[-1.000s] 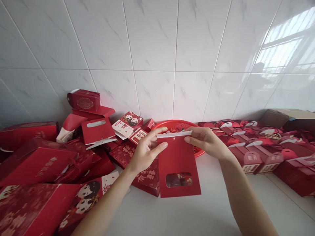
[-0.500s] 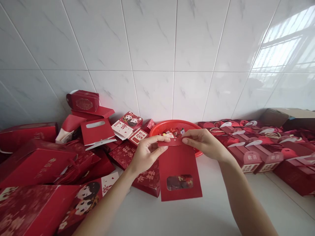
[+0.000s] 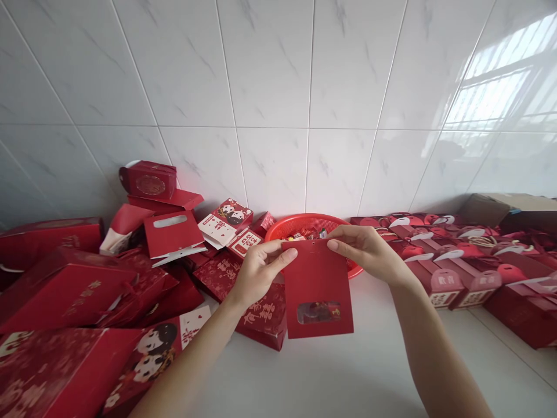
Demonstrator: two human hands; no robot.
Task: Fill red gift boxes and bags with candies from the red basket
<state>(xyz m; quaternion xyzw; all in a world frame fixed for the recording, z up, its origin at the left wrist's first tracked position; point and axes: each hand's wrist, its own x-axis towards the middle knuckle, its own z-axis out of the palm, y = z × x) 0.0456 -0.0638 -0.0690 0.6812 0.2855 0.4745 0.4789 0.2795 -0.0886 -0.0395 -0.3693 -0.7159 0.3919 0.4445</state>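
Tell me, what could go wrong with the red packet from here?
The red packet is pinched near its top corners by the left hand and right hand, so it might slip if either grip loosens. Its side could brush the patterned box near the left hand. Moved forward, it might bump the red basket behind it.

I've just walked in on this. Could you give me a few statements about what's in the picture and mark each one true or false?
1. The left hand and right hand grip the bag near its top. True.
2. The bag's window is in its lower half. True.
3. The basket stands between the bag and the wall. True.
4. The basket is empty. False: it holds small colourful items.
5. The wall is plain red. False: it is pale and tiled.
6. The left hand is inside the basket. False: it holds the bag.
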